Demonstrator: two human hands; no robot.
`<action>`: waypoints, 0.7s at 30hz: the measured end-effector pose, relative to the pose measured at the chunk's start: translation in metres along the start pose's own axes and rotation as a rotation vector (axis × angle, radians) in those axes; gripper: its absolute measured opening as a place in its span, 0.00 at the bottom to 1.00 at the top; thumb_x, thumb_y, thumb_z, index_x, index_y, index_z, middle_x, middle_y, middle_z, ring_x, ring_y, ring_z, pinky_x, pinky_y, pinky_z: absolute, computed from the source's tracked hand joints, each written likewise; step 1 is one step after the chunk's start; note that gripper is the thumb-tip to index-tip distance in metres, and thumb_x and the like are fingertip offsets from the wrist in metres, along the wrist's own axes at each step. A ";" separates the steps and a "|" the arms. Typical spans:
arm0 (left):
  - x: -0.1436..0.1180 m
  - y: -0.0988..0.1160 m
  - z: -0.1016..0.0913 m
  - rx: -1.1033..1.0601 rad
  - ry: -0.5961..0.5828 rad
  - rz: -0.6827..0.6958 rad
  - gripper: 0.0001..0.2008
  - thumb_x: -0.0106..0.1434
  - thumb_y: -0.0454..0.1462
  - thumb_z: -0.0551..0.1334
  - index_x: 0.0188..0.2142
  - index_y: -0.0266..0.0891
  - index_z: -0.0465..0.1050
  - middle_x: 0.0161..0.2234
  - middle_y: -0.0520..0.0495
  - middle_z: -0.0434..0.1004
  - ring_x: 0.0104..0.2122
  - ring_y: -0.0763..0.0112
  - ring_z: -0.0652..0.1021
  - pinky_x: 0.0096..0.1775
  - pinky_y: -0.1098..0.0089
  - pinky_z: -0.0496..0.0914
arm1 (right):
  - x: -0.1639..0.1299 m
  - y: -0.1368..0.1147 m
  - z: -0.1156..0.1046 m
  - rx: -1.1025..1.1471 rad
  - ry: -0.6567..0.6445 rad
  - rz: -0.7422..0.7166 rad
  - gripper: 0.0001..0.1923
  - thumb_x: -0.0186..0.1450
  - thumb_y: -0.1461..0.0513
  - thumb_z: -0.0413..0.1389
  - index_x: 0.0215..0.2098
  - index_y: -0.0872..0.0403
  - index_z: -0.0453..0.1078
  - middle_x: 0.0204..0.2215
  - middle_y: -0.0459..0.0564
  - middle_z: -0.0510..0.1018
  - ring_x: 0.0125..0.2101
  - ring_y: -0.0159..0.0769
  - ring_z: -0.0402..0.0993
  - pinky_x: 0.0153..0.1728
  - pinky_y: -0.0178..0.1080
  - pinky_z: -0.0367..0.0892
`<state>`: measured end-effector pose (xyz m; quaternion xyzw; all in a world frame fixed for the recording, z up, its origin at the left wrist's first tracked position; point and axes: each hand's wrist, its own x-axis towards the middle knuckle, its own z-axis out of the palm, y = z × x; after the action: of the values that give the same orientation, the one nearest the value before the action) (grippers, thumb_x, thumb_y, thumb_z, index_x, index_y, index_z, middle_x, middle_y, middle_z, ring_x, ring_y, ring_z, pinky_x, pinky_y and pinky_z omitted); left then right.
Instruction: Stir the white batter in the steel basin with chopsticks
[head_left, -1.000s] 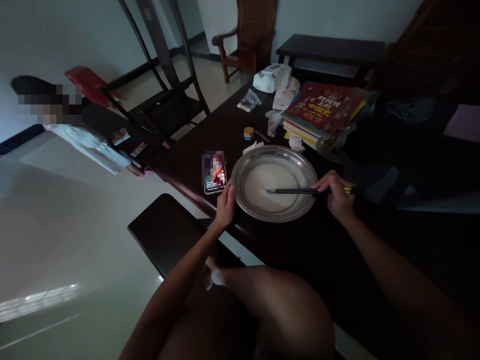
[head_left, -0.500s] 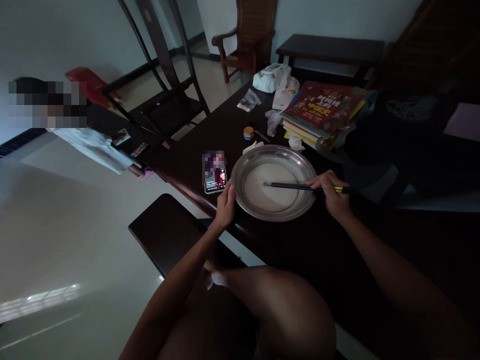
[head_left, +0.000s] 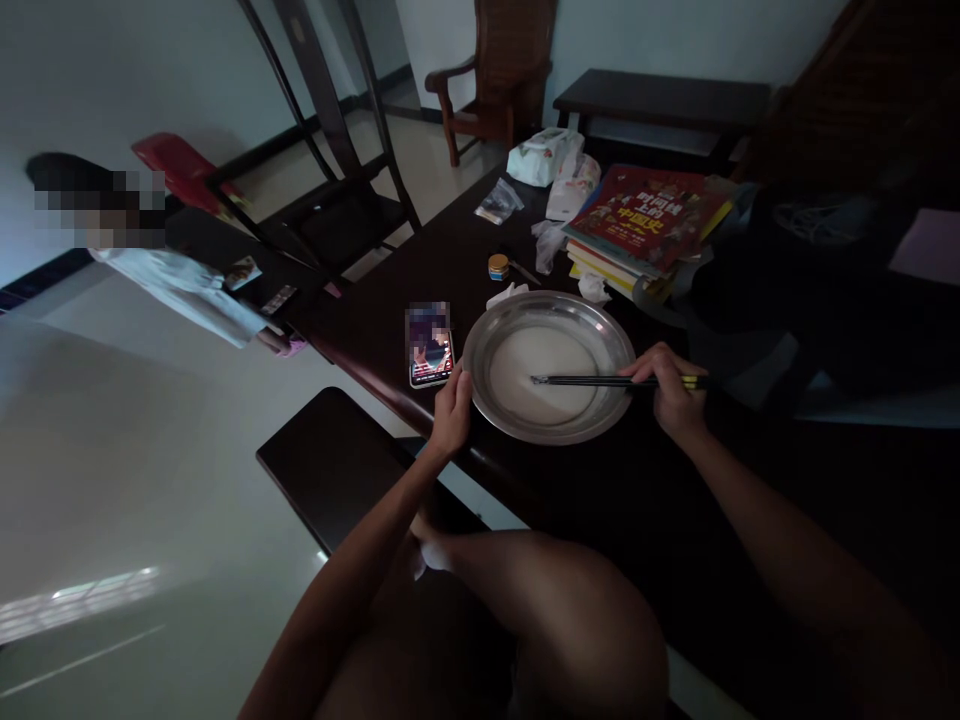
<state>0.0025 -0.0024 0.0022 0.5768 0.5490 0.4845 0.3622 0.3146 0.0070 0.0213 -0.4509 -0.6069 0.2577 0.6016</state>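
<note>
We look down at a dark wooden table (head_left: 420,260) in a dim room with a pale glossy floor and light walls. A wide, shallow metal basin (head_left: 548,366) sits near the table's near edge and holds a pale, whitish liquid. Just left of the basin lies a phone (head_left: 430,347) with its screen lit. Behind the basin we see a small round tin (head_left: 498,266), crumpled tissues, a stack of books (head_left: 645,225) with a red cover on top, and plastic bags. To the right the tabletop is crowded with dark clutter, so the free surface is a strip in front of the basin. A dark bench (head_left: 330,465) stands below the table edge, and wooden chairs stand beyond the table. At far left a person in a white top (head_left: 180,285) stands at the table's corner.

Our left hand (head_left: 452,412) curls over the basin's near-left rim, fingers gripping it. Our right hand (head_left: 671,392) rests at the basin's right rim, fingers pinched around dark chopsticks (head_left: 592,381), which lie nearly level with their tips in the liquid at the basin's centre. Both forearms stretch forward over our bare knee.
</note>
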 end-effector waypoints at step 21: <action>0.001 0.001 0.000 0.008 0.001 -0.003 0.39 0.68 0.64 0.49 0.60 0.35 0.72 0.58 0.38 0.78 0.60 0.53 0.76 0.64 0.55 0.67 | 0.000 -0.001 0.000 0.000 -0.043 0.020 0.24 0.70 0.47 0.53 0.21 0.47 0.75 0.23 0.46 0.82 0.30 0.40 0.75 0.39 0.48 0.68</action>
<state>0.0031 -0.0020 0.0034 0.5774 0.5520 0.4818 0.3603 0.3141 0.0066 0.0218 -0.4512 -0.6151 0.2736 0.5858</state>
